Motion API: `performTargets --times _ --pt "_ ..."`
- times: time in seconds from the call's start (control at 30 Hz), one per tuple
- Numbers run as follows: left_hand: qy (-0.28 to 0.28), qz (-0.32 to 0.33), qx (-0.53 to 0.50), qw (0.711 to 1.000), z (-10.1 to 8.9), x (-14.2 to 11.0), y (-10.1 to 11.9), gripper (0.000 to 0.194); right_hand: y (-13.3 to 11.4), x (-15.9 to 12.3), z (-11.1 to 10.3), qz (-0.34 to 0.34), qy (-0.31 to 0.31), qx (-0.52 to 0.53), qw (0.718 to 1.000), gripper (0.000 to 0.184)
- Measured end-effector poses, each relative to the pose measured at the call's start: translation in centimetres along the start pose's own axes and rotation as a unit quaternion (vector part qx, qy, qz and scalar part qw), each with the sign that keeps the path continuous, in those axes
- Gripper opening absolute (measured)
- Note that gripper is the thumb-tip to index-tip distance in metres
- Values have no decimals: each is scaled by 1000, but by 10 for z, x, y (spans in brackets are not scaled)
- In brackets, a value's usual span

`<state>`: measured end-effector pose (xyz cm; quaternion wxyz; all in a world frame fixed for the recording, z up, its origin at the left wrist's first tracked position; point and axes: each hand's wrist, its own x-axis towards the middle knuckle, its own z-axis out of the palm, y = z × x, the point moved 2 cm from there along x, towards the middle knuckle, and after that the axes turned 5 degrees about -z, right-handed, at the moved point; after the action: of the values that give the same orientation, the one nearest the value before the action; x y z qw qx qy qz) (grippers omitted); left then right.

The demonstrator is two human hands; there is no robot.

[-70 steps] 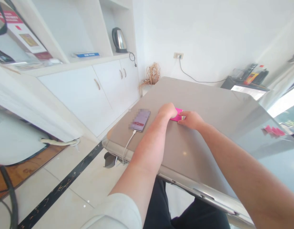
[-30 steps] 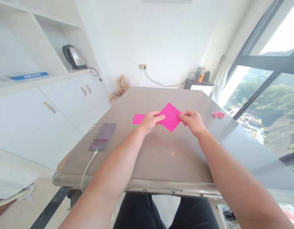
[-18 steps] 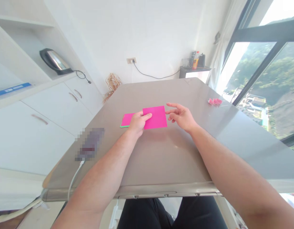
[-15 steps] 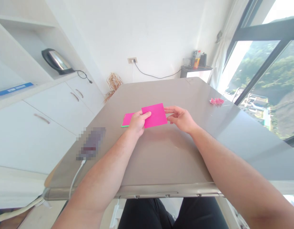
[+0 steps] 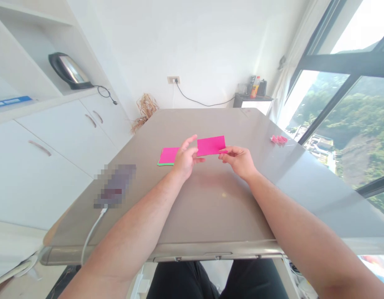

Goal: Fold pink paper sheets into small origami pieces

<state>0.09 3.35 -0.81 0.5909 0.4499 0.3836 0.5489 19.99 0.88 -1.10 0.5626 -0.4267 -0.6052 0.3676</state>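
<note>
A smooth, glossy surface is presented by the grey-brown rectangular bench point(image 5: 210, 216). Matt, smooth paper is seen in the bright pink flat sheet point(image 5: 211, 145). Shiny metal is shown on the silver-and-black kettle point(image 5: 72, 70).

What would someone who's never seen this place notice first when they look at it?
Probably the bright pink sheet near the middle, pinched at its lower right corner by the right hand, with the left hand spread at its other end. Next, perhaps the pink stack with a green edge, on the table just left of the left hand, and the small pink pieces over by the window.
</note>
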Motion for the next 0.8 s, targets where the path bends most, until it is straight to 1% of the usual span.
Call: performTargets --times 0.1,0.23,0.3,0.37,0.43,0.53,0.6,0.7,0.8 --pt "-45 26 -6 999 3 -2 1 51 3 2 -3 19 21 7 1000 16" --pt "-79 42 -11 996 5 -4 2 41 2 1 -5 43 40 9 998 22" --pt "-85 53 8 995 5 -5 2 39 0 0 -7 48 54 7 997 24" --pt "-71 64 59 994 5 -6 2 36 -1 -1 -7 51 61 1 997 25" --pt "-41 68 104 991 6 -7 0 32 -1 -1 -7 54 60 -6 997 25" --pt "18 79 124 989 6 -6 -2 26 -2 -1 -5 51 49 -9 997 26" --pt "47 90 126 987 5 -6 -2 25 -3 -2 -2 41 38 8 998 27" --pt "54 96 123 986 4 -5 -2 24 -5 -2 0 30 32 58 997 25" --pt "47 93 133 986 4 -6 -1 23 -5 -2 -1 32 45 103 993 21"
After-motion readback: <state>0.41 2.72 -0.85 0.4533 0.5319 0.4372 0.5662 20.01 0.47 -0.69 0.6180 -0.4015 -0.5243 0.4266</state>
